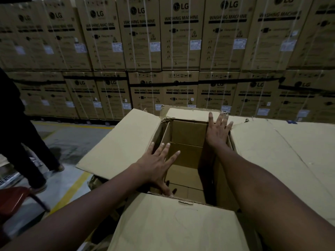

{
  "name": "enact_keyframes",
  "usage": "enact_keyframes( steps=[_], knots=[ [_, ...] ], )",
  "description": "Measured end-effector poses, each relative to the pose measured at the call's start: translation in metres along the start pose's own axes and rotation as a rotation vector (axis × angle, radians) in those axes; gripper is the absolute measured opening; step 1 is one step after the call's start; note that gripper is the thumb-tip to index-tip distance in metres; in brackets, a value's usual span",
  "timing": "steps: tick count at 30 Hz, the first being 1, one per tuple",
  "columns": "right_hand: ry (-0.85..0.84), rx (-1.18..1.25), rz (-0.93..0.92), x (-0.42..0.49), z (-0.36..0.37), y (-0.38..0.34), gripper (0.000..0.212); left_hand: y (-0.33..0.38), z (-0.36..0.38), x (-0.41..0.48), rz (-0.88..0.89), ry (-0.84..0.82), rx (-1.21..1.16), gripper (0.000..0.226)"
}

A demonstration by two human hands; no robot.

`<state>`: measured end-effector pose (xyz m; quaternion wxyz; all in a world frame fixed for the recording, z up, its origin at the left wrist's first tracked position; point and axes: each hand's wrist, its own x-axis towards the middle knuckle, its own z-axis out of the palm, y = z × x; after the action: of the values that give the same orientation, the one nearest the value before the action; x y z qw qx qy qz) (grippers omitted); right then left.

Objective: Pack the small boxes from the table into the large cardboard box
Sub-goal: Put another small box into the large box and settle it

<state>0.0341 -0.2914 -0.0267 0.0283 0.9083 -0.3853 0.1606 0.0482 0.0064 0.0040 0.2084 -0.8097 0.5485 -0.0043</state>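
The large cardboard box (126, 142) stands open in front of me with its flaps spread outward. Its inside looks bare down to the brown bottom. My left hand (159, 165) lies flat with fingers spread on the box's left rim, where the left flap folds out. My right hand (217, 131) is spread flat against the far right inner corner, fingers pointing up at the far flap. Neither hand holds anything. No small boxes show in this view.
A flat cardboard sheet (290, 151) covers the surface to the right. A wall of stacked washing-machine cartons (179, 51) rises behind. On the left a person's legs (32, 156) stand on the grey floor, with a red chair (16, 198) nearer me.
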Motion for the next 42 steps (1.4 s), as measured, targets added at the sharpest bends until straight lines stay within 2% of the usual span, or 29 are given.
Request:
enact_keyframes(
  steps=[3, 7, 14, 18, 25, 29, 34, 42],
  knots=[
    [0.005, 0.012, 0.007, -0.003, 0.002, -0.002, 0.089, -0.002, 0.001, -0.004, -0.014, -0.04, -0.035, 0.134],
    [0.002, -0.016, 0.022, -0.004, 0.008, -0.003, 0.081, -0.001, 0.007, -0.014, -0.048, -0.097, -0.001, 0.129],
    [-0.072, -0.057, 0.054, 0.004, 0.016, -0.001, 0.075, 0.007, -0.001, -0.004, -0.063, -0.268, -0.045, 0.124],
    [-0.136, -0.089, 0.053, 0.013, 0.014, -0.001, 0.077, 0.007, 0.001, -0.001, -0.042, -0.302, -0.021, 0.122],
    [-0.14, -0.095, 0.044, 0.012, 0.009, -0.003, 0.073, 0.009, -0.004, -0.001, -0.059, -0.289, -0.07, 0.121],
    [-0.105, -0.043, 0.026, 0.003, 0.003, -0.002, 0.078, 0.011, -0.014, 0.005, -0.106, -0.218, -0.136, 0.124],
    [-0.091, -0.026, -0.014, -0.008, -0.003, -0.003, 0.084, 0.009, -0.012, 0.012, -0.076, -0.122, -0.01, 0.116],
    [-0.054, -0.012, -0.056, -0.019, -0.013, -0.004, 0.085, 0.006, -0.011, 0.01, -0.12, -0.151, 0.014, 0.113]
  ],
)
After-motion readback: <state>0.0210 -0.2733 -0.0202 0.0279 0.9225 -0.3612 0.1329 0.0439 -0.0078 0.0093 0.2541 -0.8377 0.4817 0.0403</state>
